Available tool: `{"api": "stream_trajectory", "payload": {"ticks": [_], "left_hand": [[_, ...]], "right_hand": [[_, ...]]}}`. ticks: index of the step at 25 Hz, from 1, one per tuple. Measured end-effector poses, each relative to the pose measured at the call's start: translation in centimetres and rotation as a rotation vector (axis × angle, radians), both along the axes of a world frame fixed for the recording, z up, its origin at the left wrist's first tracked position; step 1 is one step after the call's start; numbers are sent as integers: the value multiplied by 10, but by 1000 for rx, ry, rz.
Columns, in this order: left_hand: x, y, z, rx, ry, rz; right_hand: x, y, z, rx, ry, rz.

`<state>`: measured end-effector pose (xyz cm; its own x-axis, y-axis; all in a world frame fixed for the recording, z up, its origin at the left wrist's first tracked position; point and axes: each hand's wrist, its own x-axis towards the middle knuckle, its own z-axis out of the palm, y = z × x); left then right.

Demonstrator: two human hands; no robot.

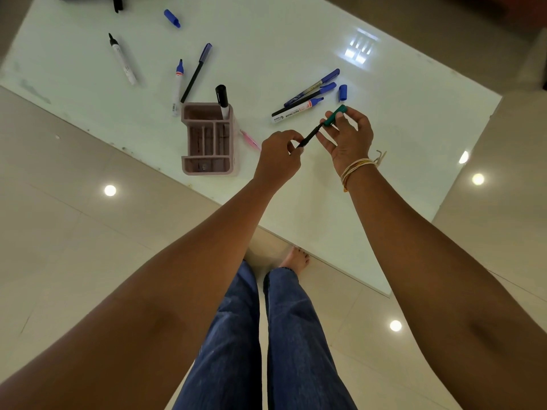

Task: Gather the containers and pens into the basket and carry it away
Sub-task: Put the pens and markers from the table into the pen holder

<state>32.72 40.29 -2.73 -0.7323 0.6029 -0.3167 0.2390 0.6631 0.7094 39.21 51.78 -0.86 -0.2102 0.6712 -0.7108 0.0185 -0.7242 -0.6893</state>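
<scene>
My left hand (279,156) pinches the lower end of a thin black pen (310,135). My right hand (347,136) pinches the pen's green cap (334,115) at its other end, above the white table (384,137). To the left stands a pink compartmented basket (207,140) with one black-capped marker (222,102) upright in it. A pink pen (250,139) lies beside the basket. Three blue pens and markers (307,96) lie in a bunch beyond my hands, with a loose blue cap (342,92) next to them.
More pens lie scattered at the table's far left: a black-tipped marker (122,59), a blue-tipped marker (177,87), a black pen with a blue cap (196,72), another blue cap (172,18) and a black cap (117,2). My legs stand on the tiled floor at the table's near edge.
</scene>
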Motion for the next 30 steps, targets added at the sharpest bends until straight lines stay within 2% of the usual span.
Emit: {"api": "stream_trajectory", "payload": {"ticks": [5, 9, 11, 13, 15, 18, 21, 23, 26, 29, 30], "left_hand": [[-5, -1, 2, 9, -10, -13], [-9, 0, 7, 9, -18, -19], [-8, 3, 10, 36, -82, 27], [-7, 9, 13, 44, -183, 91], [-9, 14, 15, 47, -368, 239], [-14, 19, 21, 73, -723, 496], [-13, 20, 26, 60, -934, 657], [-17, 14, 29, 105, -1018, 689], [-33, -6, 34, 155, -942, 565], [-54, -30, 38, 102, -598, 300], [-61, -38, 38, 108, -464, 273]], "right_hand": [[-4, 1, 1, 13, 17, -27], [-7, -1, 1, 64, -27, 113], [-9, -4, 1, 93, -31, 196], [-11, -9, 0, 136, -56, 304], [-14, -14, -1, 144, -91, 354], [-18, -19, -4, 95, -80, 301], [-24, -24, -2, 131, -72, 269], [-29, -26, 0, 156, -81, 295], [-34, -29, 5, 165, -107, 375], [-41, -44, 11, 184, -129, 376], [-46, -52, 13, 218, -122, 330]]}}
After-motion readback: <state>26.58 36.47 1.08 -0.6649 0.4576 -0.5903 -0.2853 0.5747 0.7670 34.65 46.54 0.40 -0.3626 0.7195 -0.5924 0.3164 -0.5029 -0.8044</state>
